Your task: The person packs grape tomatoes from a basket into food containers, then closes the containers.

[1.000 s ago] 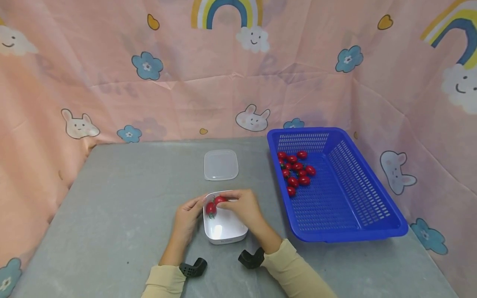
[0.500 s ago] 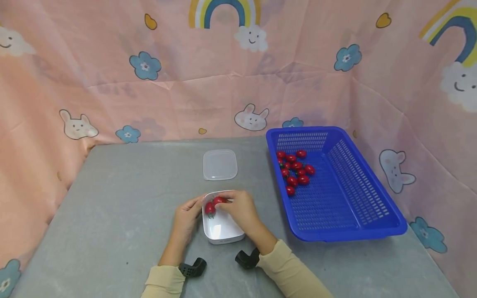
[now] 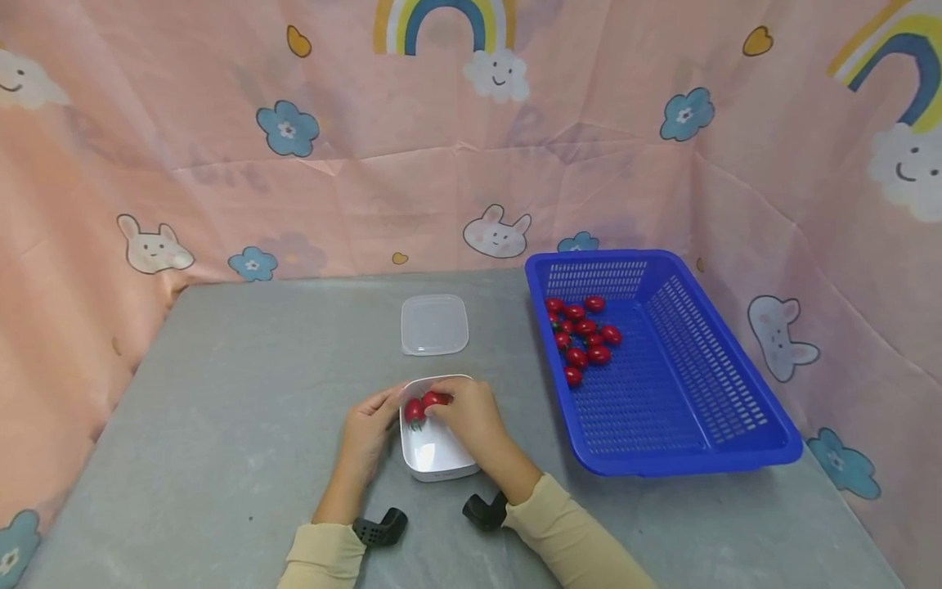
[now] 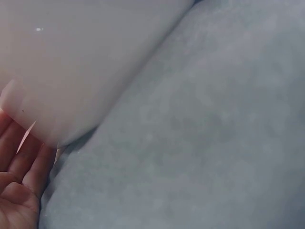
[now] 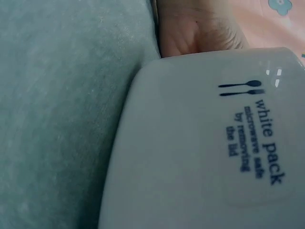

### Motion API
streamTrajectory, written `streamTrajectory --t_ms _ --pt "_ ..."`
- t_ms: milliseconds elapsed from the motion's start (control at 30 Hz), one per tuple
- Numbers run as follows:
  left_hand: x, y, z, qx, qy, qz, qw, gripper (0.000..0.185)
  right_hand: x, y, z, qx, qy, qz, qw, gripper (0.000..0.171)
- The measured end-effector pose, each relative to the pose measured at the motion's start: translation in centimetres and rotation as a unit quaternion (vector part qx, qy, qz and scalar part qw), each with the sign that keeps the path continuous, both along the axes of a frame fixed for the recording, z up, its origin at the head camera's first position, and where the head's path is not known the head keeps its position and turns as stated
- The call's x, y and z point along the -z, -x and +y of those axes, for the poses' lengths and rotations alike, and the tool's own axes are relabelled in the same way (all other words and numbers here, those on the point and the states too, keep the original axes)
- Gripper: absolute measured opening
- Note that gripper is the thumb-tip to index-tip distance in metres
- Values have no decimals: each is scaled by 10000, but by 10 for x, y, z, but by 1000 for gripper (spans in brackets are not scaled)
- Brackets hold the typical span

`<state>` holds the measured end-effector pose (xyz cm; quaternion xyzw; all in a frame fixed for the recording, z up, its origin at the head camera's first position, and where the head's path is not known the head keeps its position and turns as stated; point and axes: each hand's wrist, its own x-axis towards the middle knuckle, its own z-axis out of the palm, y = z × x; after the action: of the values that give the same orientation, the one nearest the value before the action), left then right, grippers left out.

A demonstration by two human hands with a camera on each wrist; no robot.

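In the head view my left hand (image 3: 370, 421) touches the far left side of a white plastic food container (image 3: 427, 468), fingertips at its rim. The left wrist view shows the left hand's fingers (image 4: 31, 160) nearly straight against the container's outer wall. My right hand (image 3: 471, 417) reaches over the container's right side and pinches a cherry tomato (image 3: 432, 400) between thumb and fingers. Beside it in the container lies another cherry tomato (image 3: 414, 411) with its green stem toward me. In the right wrist view the container's wall (image 5: 171, 143) carries printed words.
A clear square lid (image 3: 434, 325) lies on the grey table (image 3: 243, 393) behind the container. To the right stands a blue plastic basket (image 3: 736, 468), with several cherry tomatoes (image 3: 586, 327) along its left side. A pink patterned curtain (image 3: 353, 188) rises behind the table.
My right hand has shifted slightly left and lower over the container, still pinching the cherry tomato. The left hand stays at the container's side.
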<state>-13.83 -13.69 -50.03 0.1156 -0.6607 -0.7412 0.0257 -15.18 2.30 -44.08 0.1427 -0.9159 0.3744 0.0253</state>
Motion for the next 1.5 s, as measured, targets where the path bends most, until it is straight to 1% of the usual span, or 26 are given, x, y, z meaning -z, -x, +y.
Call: streamTrajectory --t_ms 133,300,400,467,600,700,767,833,933,1033,1133,1267,1367,1500 --pt "0 0 0 13 40 10 10000 36 0 0 -1 0 -252 29 9997 24" --pt "-1 0 0 -20 -31 6 10000 37 0 0 -2 -38 -517 67 9986 25" --pt "-1 0 0 -32 -29 6 10000 37 1 0 -1 20 -364 76 9993 24" --pt "-1 0 1 -40 28 33 10000 37 2 0 0 62 -131 88 9999 23" --pt "1 0 1 -26 -22 67 10000 35 -1 0 4 86 334 -165 9993 25" --pt "2 0 1 -3 -153 57 9999 35 -12 -1 8 86 693 -548 9961 27" --pt "1 0 1 -5 -200 45 9998 35 -22 -2 11 46 981 -638 9931 26" --pt "1 -1 1 -28 -234 39 9997 35 -35 -4 15 45 1260 -586 9903 25" --pt "0 0 1 -26 -158 61 9999 35 -56 -6 23 -14 1582 -304 9869 24" --pt "0 0 1 -28 -61 107 9999 34 -77 -7 33 34 1590 -164 9871 27" --pt "0 1 1 -18 7 113 9999 34 -92 -5 44 159 1552 -211 9875 29" --pt "1 2 1 -22 52 54 10000 34 -105 3 59 237 1525 -201 9878 29" --pt "1 1 0 -5 194 -6 9998 34 -112 9 70 269 1450 -215 9888 29" --pt "1 1 0 10 275 -89 9996 35 -119 18 85 472 1285 -201 9904 30"
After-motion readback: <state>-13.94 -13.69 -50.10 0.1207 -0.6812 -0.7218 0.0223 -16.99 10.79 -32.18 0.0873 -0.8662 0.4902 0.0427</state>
